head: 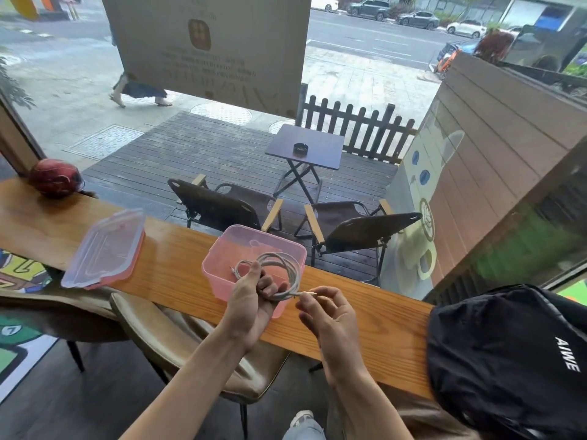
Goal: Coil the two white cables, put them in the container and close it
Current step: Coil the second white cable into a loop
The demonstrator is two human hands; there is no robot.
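A pink translucent container [222, 249] stands open on the wooden counter, directly in front of me. My left hand [251, 300] grips a coiled white cable [290, 265] just above the container's near side. Between thumb and forefinger, my right hand [327, 315] pinches that cable's free plug end [306, 294], to the right of the coil. The container's lid [104, 249], clear with a pink rim, lies flat on the counter to the left. I cannot make out a second cable; the container's inside is partly hidden by my hand and the coil.
A black backpack [508, 360] sits on the counter [178, 274] at the right. A dark red helmet [55, 177] rests at the far left end. A brown chair [190, 338] stands under the counter, below my arms. A window runs behind the counter.
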